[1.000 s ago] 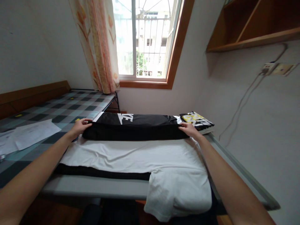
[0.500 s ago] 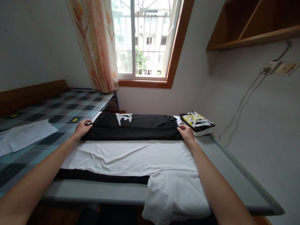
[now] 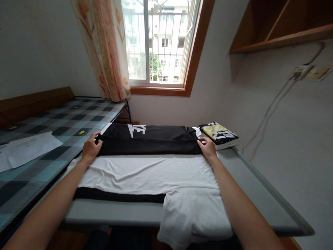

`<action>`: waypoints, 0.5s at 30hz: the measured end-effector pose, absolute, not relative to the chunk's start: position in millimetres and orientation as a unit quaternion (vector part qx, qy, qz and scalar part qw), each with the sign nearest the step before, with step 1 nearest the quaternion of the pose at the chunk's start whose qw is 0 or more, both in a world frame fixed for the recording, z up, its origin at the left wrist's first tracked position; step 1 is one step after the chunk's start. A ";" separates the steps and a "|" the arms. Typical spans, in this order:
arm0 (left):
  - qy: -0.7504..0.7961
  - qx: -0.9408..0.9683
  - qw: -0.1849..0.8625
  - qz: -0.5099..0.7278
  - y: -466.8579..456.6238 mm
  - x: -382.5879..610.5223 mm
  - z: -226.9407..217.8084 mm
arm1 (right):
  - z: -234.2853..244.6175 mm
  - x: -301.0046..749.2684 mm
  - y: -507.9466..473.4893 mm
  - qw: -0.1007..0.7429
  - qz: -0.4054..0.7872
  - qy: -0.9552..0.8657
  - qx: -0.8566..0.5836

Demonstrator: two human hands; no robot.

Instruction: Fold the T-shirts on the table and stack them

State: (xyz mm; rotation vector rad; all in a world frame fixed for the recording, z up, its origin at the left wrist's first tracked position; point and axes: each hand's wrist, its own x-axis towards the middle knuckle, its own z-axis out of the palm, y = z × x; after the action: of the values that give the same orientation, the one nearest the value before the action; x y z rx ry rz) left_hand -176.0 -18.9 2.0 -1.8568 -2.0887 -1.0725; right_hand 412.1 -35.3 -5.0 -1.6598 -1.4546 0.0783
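Observation:
A black and white T-shirt [image 3: 145, 172] lies spread across a grey-topped table, its black part folded over in a long strip and white lettering showing on it. At the left end of the strip, my left hand [image 3: 91, 148] pinches the black cloth between thumb and fingers. My right hand [image 3: 208, 147] grips the strip's other end, near the collar. The white sleeve hangs over the table's front edge. Just beyond my right hand rests a folded black, yellow and white garment [image 3: 219, 132], with something white under it.
A bed with a checked cover [image 3: 52, 119] stands to the left, with papers [image 3: 33, 147] on it. The grey table [image 3: 257, 194] reaches to the right wall, where cords hang from a socket [image 3: 301, 72]. A wooden shelf [image 3: 281, 43] juts out above.
My left hand has shifted slightly right and turned, drawing the strip's left end inward. My right hand keeps its hold at the other end. The view has tilted a little.

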 end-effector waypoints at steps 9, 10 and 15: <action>-0.692 -0.644 0.051 -0.321 -16.6 -180.4 -0.1 | -3.7 412.0 -37.5 0.458 0.105 -0.554 -0.687; -0.695 -0.643 0.048 -0.317 -16.8 -179.8 0.1 | -5.0 413.1 -36.8 0.459 0.104 -0.555 -0.686; -0.693 -0.647 0.046 -0.315 -19.9 -177.5 1.5 | -7.7 415.5 -35.5 0.466 0.107 -0.556 -0.680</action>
State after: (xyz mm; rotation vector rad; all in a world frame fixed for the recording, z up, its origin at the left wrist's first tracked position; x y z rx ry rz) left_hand -177.5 -19.9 1.5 -1.9744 -2.1155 -0.9613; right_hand 415.5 -35.5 -7.7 -1.6687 -1.3643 0.2625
